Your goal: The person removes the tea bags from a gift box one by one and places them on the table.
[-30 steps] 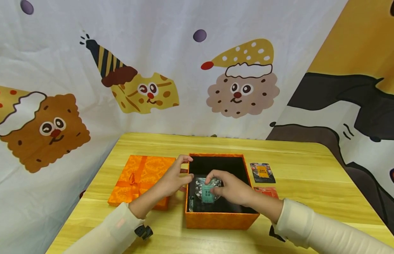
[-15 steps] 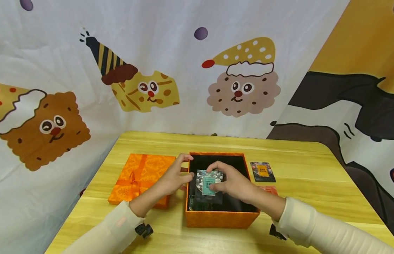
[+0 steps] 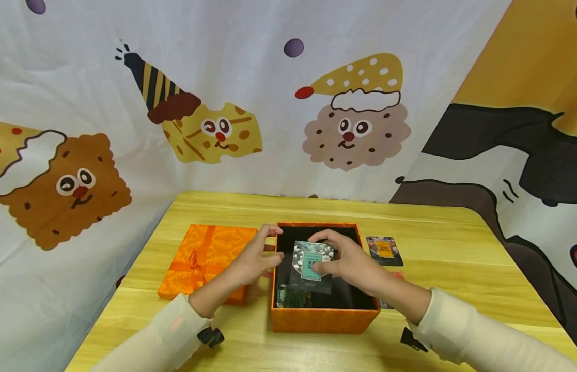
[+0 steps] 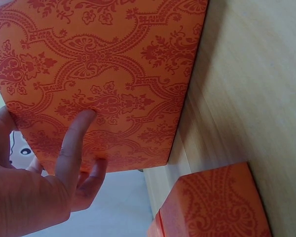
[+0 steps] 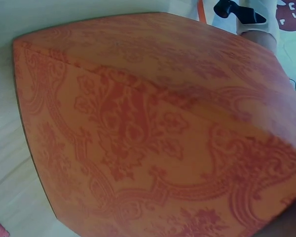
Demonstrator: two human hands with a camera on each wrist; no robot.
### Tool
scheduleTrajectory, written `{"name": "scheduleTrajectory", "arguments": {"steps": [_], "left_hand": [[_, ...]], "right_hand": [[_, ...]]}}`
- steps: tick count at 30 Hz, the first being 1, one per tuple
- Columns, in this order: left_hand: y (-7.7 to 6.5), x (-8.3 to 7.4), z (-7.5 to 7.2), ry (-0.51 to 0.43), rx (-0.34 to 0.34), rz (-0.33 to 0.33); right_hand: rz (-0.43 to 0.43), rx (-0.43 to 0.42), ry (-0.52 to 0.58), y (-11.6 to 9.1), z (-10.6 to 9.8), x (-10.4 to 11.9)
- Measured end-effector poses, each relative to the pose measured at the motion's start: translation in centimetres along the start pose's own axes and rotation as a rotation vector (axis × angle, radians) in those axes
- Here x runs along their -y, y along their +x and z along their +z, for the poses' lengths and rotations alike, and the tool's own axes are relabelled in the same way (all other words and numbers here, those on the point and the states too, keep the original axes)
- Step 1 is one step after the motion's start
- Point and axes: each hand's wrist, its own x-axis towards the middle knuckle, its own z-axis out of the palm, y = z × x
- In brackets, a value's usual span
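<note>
Head view: right hand point(image 3: 351, 261) is pinching dark, green-labelled packet point(image 3: 307, 262), holding it over inside of open orange box point(image 3: 318, 321). Left hand point(image 3: 256, 259) is gripping box at left side, thumb reaching over rim point(image 3: 317, 225). Second packet point(image 3: 293, 298) is lying in near-left corner of box; ribboned lid point(image 3: 202, 261) is lying left, yellow-labelled packet point(image 3: 384, 250) right, both on table point(image 3: 432, 248). Left wrist view: I'm seeing two fingertips point(image 4: 88, 118) pressing patterned outside. Right wrist view: box is filling most of view, cream sleeve point(image 5: 270, 15) showing beyond.

Head: from above, forward-down into orange box point(image 3: 323, 321). Wrist views: close, facing its outer walls point(image 4: 98, 74); box shared.
</note>
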Motion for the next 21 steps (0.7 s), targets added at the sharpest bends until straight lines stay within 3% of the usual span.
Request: {"name": "scheduleTrajectory", "arguments": {"steps": [11,21], "left_hand": [[0.1,0.2,0.0,-0.005,0.008,-0.001],[0.1,0.2,0.0,0.002,0.011,-0.003]], "right_hand": [[0.059,-0.048,0.007,-1.7,-1.8,1.1],[0.065,-0.087,0.061,-3.1,-3.5,0.8]]}}
